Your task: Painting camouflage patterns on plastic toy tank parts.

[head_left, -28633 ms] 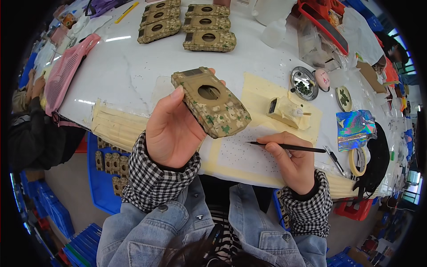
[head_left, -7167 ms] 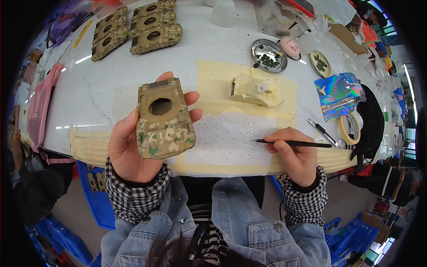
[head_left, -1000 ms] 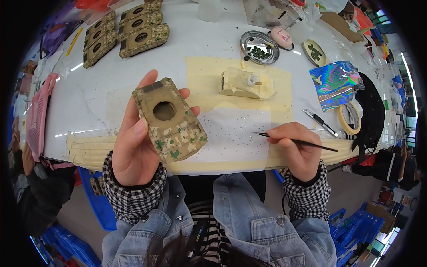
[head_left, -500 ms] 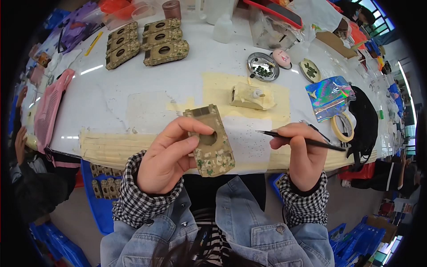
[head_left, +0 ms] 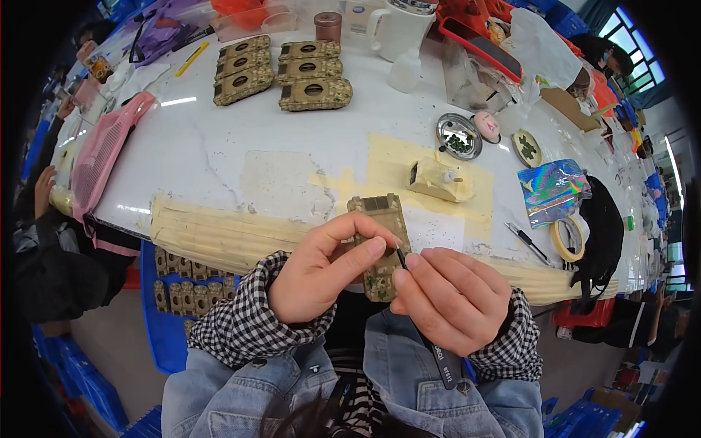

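Note:
A toy tank hull in tan and green camouflage is gripped by my left hand above the near table edge. My right hand is closed on black tweezers, whose handle slants down toward my jacket. Their tip is at the hull, close to my left thumb and index finger; whether it holds a small piece is hidden. My hands cover the middle of the hull. Past the hull sits a small block wrapped in masking tape. Dark green bits lie in a round metal dish farther right.
Several matching hulls stand in rows at the far left. On the right are an oval dish, a craft knife, a tape roll and a shiny bag. A blue tray of hulls sits below the table's left side.
My right hand has moved left to the hull, and the tweezers' tip now meets it. The view has shifted, so the table things appear farther right. My left hand keeps its hold.

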{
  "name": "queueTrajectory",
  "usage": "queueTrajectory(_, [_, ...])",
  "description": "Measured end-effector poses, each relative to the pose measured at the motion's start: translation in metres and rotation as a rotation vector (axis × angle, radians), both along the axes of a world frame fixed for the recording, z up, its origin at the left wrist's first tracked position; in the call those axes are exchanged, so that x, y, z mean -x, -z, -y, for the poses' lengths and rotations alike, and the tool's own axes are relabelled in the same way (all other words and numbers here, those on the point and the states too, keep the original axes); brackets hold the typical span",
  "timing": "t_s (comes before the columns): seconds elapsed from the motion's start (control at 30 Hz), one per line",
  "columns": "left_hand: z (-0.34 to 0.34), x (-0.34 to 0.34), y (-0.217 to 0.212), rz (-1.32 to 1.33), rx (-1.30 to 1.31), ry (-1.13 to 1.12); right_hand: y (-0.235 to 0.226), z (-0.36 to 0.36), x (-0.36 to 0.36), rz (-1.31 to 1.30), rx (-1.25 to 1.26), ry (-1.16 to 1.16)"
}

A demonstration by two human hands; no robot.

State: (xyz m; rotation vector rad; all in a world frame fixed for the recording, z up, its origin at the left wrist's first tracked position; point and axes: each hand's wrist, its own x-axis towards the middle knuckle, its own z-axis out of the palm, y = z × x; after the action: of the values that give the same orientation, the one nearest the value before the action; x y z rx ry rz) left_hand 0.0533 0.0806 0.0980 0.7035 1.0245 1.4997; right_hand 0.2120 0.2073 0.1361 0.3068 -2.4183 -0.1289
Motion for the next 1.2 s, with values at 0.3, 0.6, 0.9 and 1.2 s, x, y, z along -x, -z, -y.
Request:
queueTrajectory(0.3, [-0.003, 0.002, -0.005, -0.033, -0.012, -0.029, 0.002, -0.001, 0.001, 0.027, -0.006, 0.003])
queueTrajectory(0.6, [-0.005, 0.004, 0.007, 0.003, -0.055, -0.019, 0.008, -0.001, 0.002, 0.031, 0.124, -0.002])
queueTrajectory(0.9, [-0.002, 0.003, 0.007, -0.232, -0.077, -0.033, 0.011, -0.009, -0.008, 0.019, 1.293, -0.09])
queueTrajectory(1.2, [-0.001, 0.003, 0.002, -0.298, -0.018, 0.003, 0.017, -0.011, 0.0, 0.082, 1.516, -0.152])
